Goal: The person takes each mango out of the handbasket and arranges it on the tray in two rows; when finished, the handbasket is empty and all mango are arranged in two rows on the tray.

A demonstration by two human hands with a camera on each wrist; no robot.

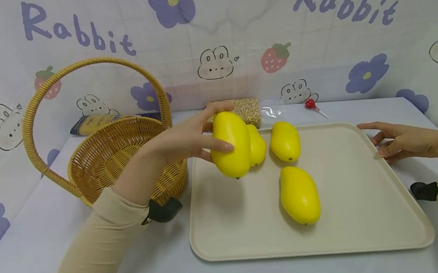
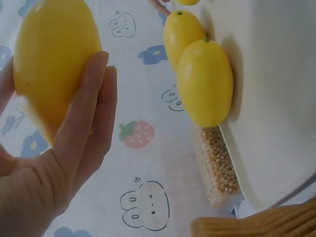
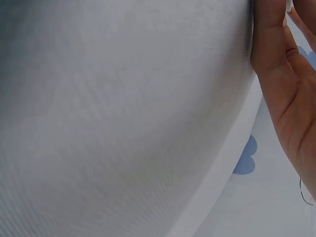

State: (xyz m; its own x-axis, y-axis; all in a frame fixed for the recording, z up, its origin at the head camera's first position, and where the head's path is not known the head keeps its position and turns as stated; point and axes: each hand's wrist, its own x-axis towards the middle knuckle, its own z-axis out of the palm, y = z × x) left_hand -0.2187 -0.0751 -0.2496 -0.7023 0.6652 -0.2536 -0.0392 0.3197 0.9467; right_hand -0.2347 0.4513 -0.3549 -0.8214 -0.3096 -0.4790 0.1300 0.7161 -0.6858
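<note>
In the head view my left hand point(image 1: 187, 140) grips a yellow mango point(image 1: 231, 144), raised over the left back part of a beige tray point(image 1: 355, 211). Thumb and fingers wrap around its sides, which also shows in the left wrist view, where the mango point(image 2: 57, 54) fills the upper left. Partly hidden behind it, another mango point(image 1: 257, 146) lies on the tray. Two more rest there, a mango point(image 1: 285, 142) near the back rim and a mango point(image 1: 299, 195) nearer the middle. My right hand point(image 1: 407, 140) touches the tray's right rim with relaxed fingers.
A wicker basket point(image 1: 179, 180) with a tall handle stands left of the tray. Behind are a bag of corn kernels point(image 1: 250, 108), a red lollipop point(image 1: 310, 103) and a yellow-and-dark package point(image 1: 95, 123). A printed cloth point(image 1: 232, 32) hangs at the back.
</note>
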